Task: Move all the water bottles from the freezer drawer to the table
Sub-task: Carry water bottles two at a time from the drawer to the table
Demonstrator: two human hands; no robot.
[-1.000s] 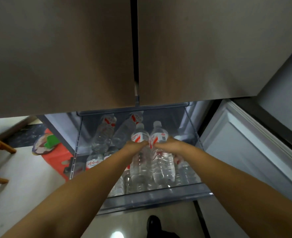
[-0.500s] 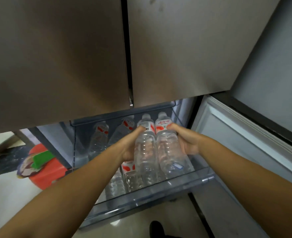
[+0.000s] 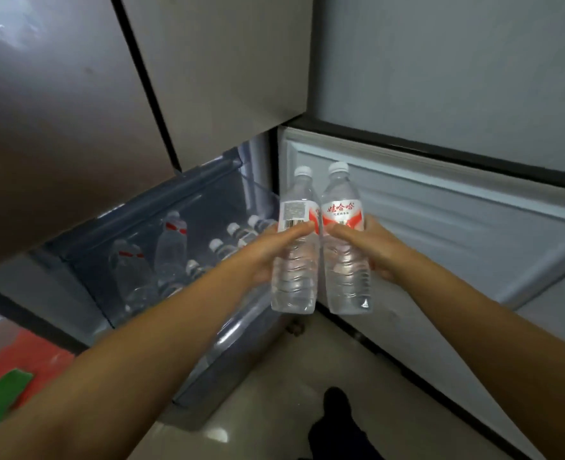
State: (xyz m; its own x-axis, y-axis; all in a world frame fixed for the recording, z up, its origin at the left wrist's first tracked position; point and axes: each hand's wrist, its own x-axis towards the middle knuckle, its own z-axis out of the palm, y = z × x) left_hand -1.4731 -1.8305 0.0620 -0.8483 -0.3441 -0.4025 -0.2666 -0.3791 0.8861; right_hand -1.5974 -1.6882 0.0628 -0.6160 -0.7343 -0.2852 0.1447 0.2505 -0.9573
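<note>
- Since the earlier frames both bottles have come up out of the freezer drawer [image 3: 188,270] and swung to its right; they now hang upright in the air before the open freezer door [image 3: 440,234].
- The left hand [image 3: 274,247] wraps its grip round the left bottle [image 3: 296,257] at the label; the right hand [image 3: 370,250] does likewise on the right bottle [image 3: 346,254]. Fingers are curled, thumbs across the front.
- The bottles touch side by side, probably to steady them for carrying.
- Left of the grip, more bottles [image 3: 171,250] wait in the drawer.
- No table shows.
</note>
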